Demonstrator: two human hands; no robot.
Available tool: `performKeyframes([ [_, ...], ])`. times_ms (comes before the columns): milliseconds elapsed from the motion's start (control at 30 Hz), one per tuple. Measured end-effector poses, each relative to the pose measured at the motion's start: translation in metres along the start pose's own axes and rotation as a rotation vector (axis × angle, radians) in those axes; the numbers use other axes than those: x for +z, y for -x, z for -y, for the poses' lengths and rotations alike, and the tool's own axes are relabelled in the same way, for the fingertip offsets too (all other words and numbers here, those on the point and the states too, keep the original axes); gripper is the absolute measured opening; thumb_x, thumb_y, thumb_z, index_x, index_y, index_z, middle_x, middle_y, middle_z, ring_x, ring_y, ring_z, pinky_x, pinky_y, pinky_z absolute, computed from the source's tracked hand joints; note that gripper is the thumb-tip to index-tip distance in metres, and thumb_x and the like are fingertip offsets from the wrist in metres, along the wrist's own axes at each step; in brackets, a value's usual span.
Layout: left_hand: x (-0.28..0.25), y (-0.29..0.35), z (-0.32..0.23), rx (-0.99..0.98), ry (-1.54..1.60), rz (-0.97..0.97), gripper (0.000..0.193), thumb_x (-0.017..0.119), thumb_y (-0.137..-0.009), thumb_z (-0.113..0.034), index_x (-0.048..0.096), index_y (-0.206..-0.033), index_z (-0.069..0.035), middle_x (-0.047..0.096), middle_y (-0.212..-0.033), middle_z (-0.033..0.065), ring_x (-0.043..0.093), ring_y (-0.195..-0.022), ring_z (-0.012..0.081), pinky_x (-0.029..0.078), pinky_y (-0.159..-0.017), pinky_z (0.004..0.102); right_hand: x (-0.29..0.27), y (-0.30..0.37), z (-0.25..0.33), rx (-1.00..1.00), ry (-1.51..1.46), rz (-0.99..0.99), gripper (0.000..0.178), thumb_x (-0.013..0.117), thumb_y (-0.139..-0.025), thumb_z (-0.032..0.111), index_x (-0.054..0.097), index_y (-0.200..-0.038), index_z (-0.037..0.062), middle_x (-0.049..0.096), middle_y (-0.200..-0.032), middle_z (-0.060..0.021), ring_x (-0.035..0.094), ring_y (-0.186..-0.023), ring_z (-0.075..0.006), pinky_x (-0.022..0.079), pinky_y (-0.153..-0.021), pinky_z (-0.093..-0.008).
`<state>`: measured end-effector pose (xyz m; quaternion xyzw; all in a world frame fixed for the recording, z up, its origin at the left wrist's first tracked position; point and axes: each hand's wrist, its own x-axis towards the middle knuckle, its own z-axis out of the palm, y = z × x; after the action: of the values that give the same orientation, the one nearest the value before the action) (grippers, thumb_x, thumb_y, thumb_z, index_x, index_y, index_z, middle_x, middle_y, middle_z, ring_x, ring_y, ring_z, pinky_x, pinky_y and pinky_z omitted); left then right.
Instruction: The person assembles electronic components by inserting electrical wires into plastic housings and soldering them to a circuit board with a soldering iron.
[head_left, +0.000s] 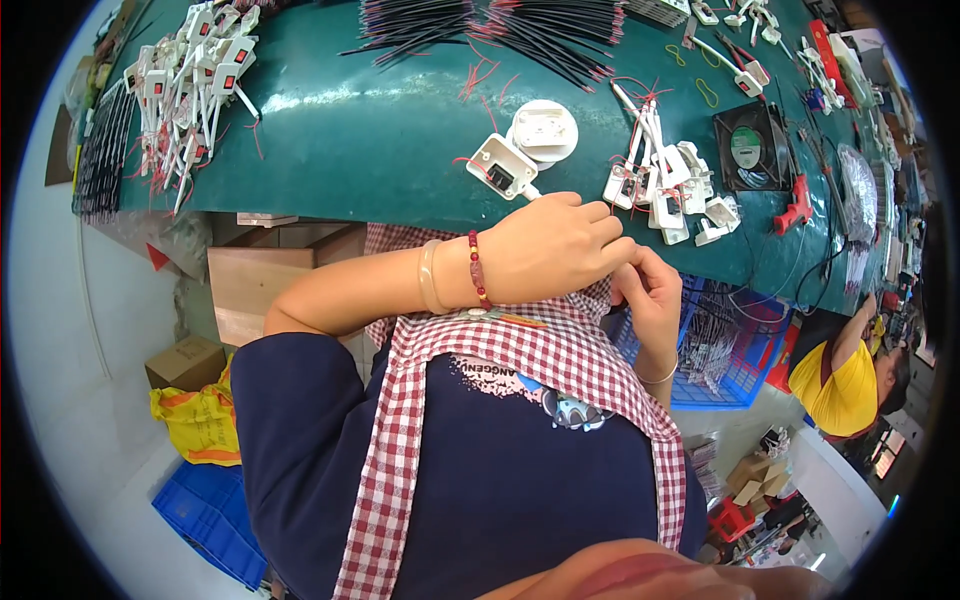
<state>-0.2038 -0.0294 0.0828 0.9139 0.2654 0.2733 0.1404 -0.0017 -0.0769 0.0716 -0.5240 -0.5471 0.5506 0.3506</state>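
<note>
Just beyond the hands, a small white plastic housing [503, 163] lay on the green tabletop [350, 150], near its front edge. It was squarish and shallow, its open side facing up, and a black part [500, 177] sat inside it. A thin red wire [466, 160] stuck out past its left side, and a short white stem [530, 192] ran from its lower right corner towards the wrist. Its upper right corner lay against a round white piece [545, 132] that bore a raised, rounded block.

The left hand [568, 245] reached across in front of the body, back upward, its fingers curled down and partly closed. The right hand [652, 292] was raised beside it, fingers bent and thumb drawn in towards them. The two came together at their fingertips, close to the table edge; whether anything was pinched there could not be told, since the left hand's fingers covered the spot. Whether the left hand touched the stem was also unclear. Beyond them lay a pile of similar white housings [668, 200] with red wires.
</note>
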Motion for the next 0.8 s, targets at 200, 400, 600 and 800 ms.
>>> performKeyframes([
  [200,0.002,0.002,0.0,0.019,0.003,0.004,0.012,0.062,-0.078,-0.015,0.055,-0.087,-0.009,0.052,-0.077,0.0003,0.055,-0.074,0.0148,0.044,-0.06,0.0279,0.004,0.003,-0.004,-0.039,0.112,-0.009,0.02,0.056,-0.097,0.014,0.06,-0.085,-0.0018,0.054,-0.065,-0.0006,0.048,-0.054,-0.0059,0.037,-0.049,-0.0209],
  [400,0.001,0.001,0.002,-0.005,-0.01,0.054,0.014,0.061,-0.079,-0.015,0.055,-0.089,-0.009,0.052,-0.077,0.0004,0.055,-0.074,0.0147,0.044,-0.061,0.0284,0.004,0.003,-0.005,-0.094,0.248,0.006,0.02,0.056,-0.097,0.013,0.06,-0.085,-0.0017,0.054,-0.064,-0.0014,0.05,-0.056,-0.0076,0.038,-0.05,-0.022],
  [600,0.0,0.003,0.004,-0.002,0.051,0.043,0.015,0.06,-0.079,-0.015,0.054,-0.092,-0.009,0.053,-0.078,0.0008,0.056,-0.075,0.0161,0.044,-0.061,0.0291,0.007,0.002,-0.003,-0.169,0.23,-0.03,0.013,0.059,-0.093,0.006,0.058,-0.083,-0.0026,0.055,-0.069,-0.004,0.053,-0.059,-0.0093,0.041,-0.053,-0.0235],
  [800,0.005,0.008,0.008,-0.093,0.162,-0.005,0.014,0.06,-0.078,-0.015,0.053,-0.087,-0.008,0.057,-0.075,0.0038,0.063,-0.072,0.0211,0.051,-0.058,0.036,0.012,0.0,-0.007,-0.143,0.052,-0.036,0.004,0.059,-0.089,-0.002,0.057,-0.086,-0.0039,0.056,-0.075,-0.0063,0.056,-0.063,-0.01,0.044,-0.056,-0.0225],
])
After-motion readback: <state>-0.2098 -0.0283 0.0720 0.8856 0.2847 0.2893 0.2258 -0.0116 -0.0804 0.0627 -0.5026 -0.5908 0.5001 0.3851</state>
